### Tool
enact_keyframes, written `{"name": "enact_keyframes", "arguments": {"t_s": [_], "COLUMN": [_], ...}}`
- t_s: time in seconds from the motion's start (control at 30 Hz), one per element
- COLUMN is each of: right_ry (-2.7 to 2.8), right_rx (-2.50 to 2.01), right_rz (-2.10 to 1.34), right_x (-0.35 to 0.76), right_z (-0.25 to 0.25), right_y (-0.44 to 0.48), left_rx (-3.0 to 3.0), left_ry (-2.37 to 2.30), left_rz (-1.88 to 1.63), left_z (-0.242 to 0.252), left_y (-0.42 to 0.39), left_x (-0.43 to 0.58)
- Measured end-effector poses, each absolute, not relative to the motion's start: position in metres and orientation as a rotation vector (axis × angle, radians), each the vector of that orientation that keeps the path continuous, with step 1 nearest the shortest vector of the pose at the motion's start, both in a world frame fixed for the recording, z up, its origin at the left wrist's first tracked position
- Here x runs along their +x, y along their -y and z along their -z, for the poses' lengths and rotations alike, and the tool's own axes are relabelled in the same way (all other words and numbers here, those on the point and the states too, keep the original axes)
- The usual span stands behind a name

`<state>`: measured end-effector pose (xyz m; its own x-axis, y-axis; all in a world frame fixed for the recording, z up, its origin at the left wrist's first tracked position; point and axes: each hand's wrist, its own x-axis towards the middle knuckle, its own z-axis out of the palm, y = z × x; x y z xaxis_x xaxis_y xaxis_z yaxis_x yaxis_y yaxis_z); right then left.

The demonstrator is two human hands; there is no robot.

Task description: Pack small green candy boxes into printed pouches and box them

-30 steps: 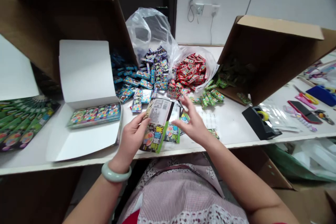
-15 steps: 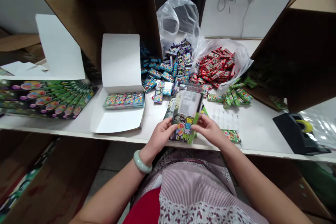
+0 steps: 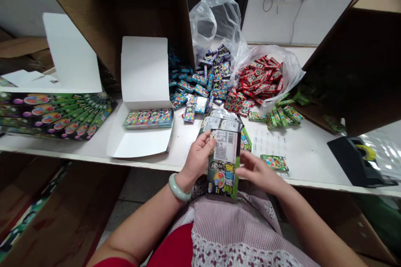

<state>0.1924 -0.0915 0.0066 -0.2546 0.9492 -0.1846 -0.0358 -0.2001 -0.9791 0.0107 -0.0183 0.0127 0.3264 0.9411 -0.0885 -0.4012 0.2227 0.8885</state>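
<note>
A flat printed packet (image 3: 223, 171), dark with green and colourful print and a pale label, is held upright over the table's front edge. My left hand (image 3: 198, 154) pinches its upper left side. At its right side is my right hand (image 3: 255, 171), fingers bent, with thumb and fingertips at the packet's edge. Behind it, more flat packets (image 3: 227, 123) lie overlapping on the table. To the right of my right hand, a small green candy box (image 3: 275, 162) rests by a white label sheet (image 3: 269, 144).
Blue (image 3: 188, 87), purple (image 3: 221, 69), red (image 3: 261, 77) and green candy boxes (image 3: 280, 117) lie heaped behind. An open white carton (image 3: 144, 71) holding small boxes stands left; a tape dispenser (image 3: 354, 162) is at right. Large cardboard boxes (image 3: 140, 12) flank the heaps.
Both hands have moved toward my body with one packet, off the pile behind. The packet now stands clear of the others, with its label in full view.
</note>
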Motion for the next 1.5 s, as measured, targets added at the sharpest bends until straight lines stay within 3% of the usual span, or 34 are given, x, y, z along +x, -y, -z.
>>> {"name": "enact_keyframes", "arguments": {"t_s": [0.13, 0.5, 0.67, 0.83, 1.07, 1.33, 1.5], "right_ry": [1.16, 1.408, 1.483, 1.372, 1.694, 1.64, 1.85], "right_rx": [-1.224, -1.301, -1.348, -1.285, -1.23, -1.363, -1.238], "right_rz": [-1.23, -1.091, -0.921, -1.086, -0.906, -1.061, -0.869], "right_x": [0.199, 0.198, 0.204, 0.206, 0.203, 0.193, 0.197], "right_z": [-0.021, -0.036, -0.058, -0.069, -0.083, -0.098, -0.096], "right_y": [0.081, 0.097, 0.09, 0.08, 0.084, 0.068, 0.079], "left_rx": [0.909, 1.251, 1.423, 1.304, 1.364, 1.289, 1.52], "left_ry": [-0.659, -0.73, -0.796, -0.761, -0.693, -0.719, -0.54], "left_rz": [-0.895, -0.89, -1.06, -1.02, -1.051, -0.939, -0.962], "left_z": [-0.015, -0.029, -0.048, -0.06, -0.069, -0.073, -0.065], "left_y": [0.025, 0.033, 0.035, 0.03, 0.03, 0.019, 0.022], "left_x": [0.012, -0.01, -0.008, -0.004, -0.006, -0.005, -0.02]}}
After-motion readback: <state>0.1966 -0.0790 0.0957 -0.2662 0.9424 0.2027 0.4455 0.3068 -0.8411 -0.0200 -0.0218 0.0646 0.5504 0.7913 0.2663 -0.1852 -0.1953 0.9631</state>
